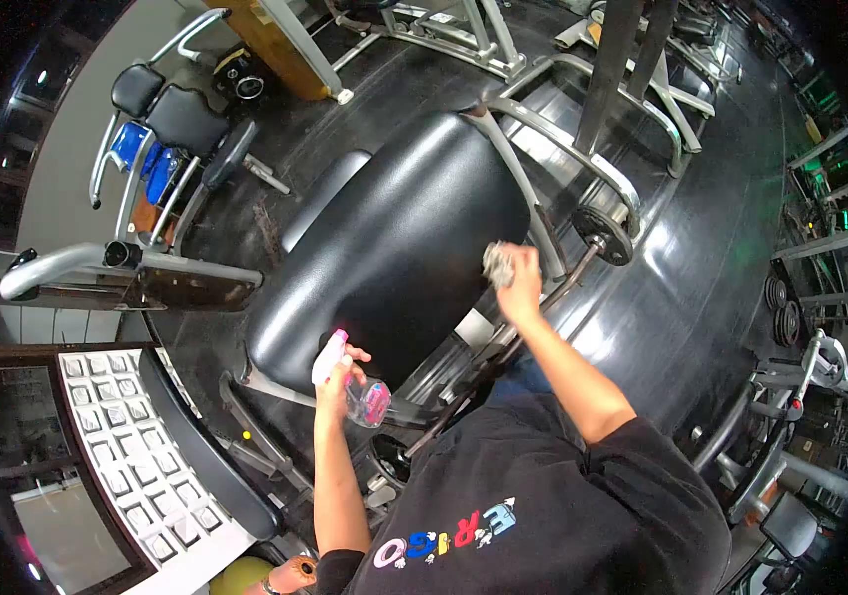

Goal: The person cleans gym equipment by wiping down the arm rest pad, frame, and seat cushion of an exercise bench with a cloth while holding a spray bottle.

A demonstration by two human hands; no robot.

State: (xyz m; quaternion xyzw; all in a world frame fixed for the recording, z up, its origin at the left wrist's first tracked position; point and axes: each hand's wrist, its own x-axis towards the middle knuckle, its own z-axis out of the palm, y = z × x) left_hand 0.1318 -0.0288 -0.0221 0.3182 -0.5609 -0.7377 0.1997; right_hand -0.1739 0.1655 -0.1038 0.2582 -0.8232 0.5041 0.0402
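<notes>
Head: ERIGO on shirt; left hand grips spray bottle, right hand clutches cloth.

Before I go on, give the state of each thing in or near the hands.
Pad: glossy, dryness unclear
Bottle: held in left hand, fill level unclear
Cloth: bunched in right hand
Plate: fitted on the bar

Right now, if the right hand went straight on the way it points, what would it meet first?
Probably the pad: the right hand, holding a cloth, points across it, though whether the cloth touches it is unclear.
</notes>
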